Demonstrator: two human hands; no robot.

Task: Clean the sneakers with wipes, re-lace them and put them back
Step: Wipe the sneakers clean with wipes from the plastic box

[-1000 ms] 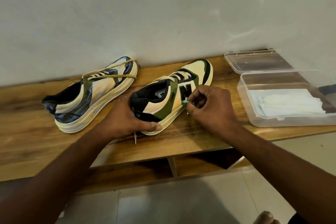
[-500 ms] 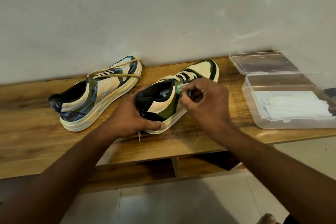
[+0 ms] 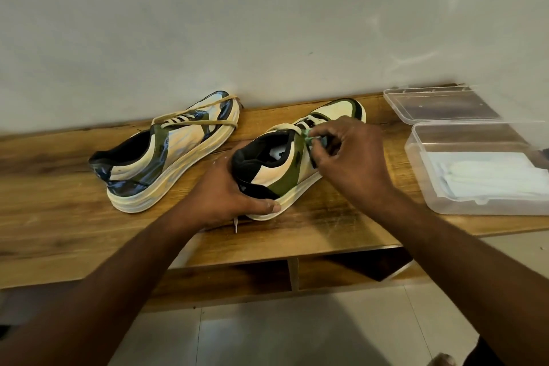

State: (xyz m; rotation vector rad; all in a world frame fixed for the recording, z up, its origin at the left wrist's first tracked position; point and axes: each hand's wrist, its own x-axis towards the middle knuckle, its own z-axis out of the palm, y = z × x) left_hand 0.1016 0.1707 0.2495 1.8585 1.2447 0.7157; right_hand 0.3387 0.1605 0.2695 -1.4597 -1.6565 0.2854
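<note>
From the head view, two sneakers sit on a wooden bench (image 3: 89, 226) against a pale wall (image 3: 267, 24). The right sneaker (image 3: 276, 169) lies near the bench's middle, its long axis slanting from the heel at the lower left, toward the person, to the toe at the upper right, toward the wall. The left hand (image 3: 225, 196) grips its heel, fingers wrapped round the back and the thumb pressed along the sole's edge. The right hand (image 3: 350, 157) is over the shoe's midsection, fingers curled and pinching a small green wipe (image 3: 310, 138) against the upper beside the laces; how much of the wipe is folded inside the hand cannot be told. A lace tip (image 3: 236, 224) hangs out below the left hand onto the bench. The left sneaker (image 3: 166, 154) stands apart to the left, untouched, pointing the same way, heel lower left and toe upper right close to the wall, with a loose tan lace (image 3: 196, 120) looped across its forefoot. At the right end of the bench a clear plastic box (image 3: 421, 163) holds a stack of white wipes (image 3: 487, 175); its clear lid (image 3: 439, 104) lies just behind it, nearer the wall. Below the bench top a shelf divider (image 3: 294, 273) and tiled floor (image 3: 282, 336) show.
</note>
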